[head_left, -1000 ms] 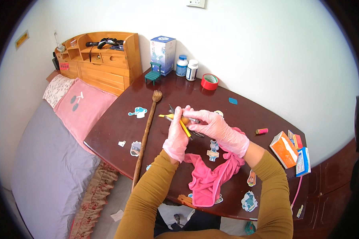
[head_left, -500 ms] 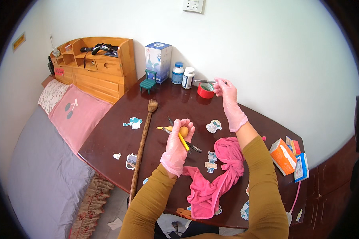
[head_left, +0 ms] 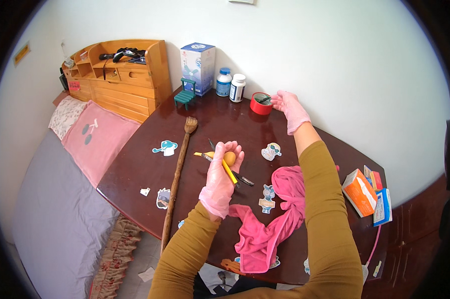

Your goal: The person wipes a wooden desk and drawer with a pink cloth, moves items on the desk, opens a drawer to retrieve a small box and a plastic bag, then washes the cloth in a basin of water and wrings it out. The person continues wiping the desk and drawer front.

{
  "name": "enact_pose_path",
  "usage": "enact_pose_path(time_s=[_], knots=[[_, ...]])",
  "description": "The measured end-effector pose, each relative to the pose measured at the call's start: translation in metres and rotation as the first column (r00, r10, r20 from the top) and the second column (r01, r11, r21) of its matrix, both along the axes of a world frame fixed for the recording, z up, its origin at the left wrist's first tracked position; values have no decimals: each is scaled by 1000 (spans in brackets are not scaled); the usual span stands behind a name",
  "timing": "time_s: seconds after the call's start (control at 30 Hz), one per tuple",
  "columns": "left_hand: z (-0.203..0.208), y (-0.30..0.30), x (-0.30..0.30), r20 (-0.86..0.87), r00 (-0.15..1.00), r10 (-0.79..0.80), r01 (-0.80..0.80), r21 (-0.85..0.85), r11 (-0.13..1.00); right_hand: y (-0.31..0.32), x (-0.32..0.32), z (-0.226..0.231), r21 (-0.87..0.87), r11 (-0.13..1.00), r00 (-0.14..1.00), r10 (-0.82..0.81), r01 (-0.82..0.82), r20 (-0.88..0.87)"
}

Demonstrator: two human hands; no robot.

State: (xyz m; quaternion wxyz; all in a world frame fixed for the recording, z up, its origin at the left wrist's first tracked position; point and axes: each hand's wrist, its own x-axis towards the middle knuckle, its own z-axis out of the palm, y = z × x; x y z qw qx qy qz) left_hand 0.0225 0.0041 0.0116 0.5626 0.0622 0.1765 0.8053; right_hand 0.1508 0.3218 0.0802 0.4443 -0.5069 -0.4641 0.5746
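Observation:
My left hand (head_left: 219, 177), in a thin clear glove, is closed around a bunch of pens over the middle of the table. A yellow pen (head_left: 229, 172), a black pen (head_left: 243, 179) and a rounded tan object (head_left: 229, 158) show among its fingers; what the tan object is I cannot make out. At the back, my gloved right hand (head_left: 287, 107) is at the right side of a red tape roll (head_left: 260, 106). A dark pen (head_left: 265, 99) runs from its fingertips into the roll's ring.
A wooden back scratcher (head_left: 182, 149) lies left of my left hand. A pink towel (head_left: 270, 234) is bunched near my right forearm. Bottles (head_left: 238, 88), a tall box (head_left: 197, 70) and a small green chair (head_left: 186, 94) stand by the wall. A tissue pack (head_left: 359, 193) lies right.
My right hand has brought the pen down from above the tape roll to its ring. My left hand keeps its bunch nearly in place. The view has tilted slightly downward.

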Motion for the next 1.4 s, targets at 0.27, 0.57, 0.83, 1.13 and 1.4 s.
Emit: enact_pose_path(time_s=[0.27,0.57,0.83,1.13,1.4], knots=[[-4,5,-2,4,999,39,-39,19,999,-79,27,22,296,951,961,6,-91,276],[2,-2,0,-106,994,3,-10,-58,998,-265,-9,-9,39,590,524,683,-806,509],[-11,12,-2,-101,994,41,-26,149,989,-256,5,13,67,602,447,509,-796,736],[-12,8,-7,-15,998,58,-59,-40,997,-144,-9,9,560,696,892,380,-449,244],[-9,4,4,-25,1000,-6,4,-85,996,5,-51,-19,638,762,886,-216,-110,411]])
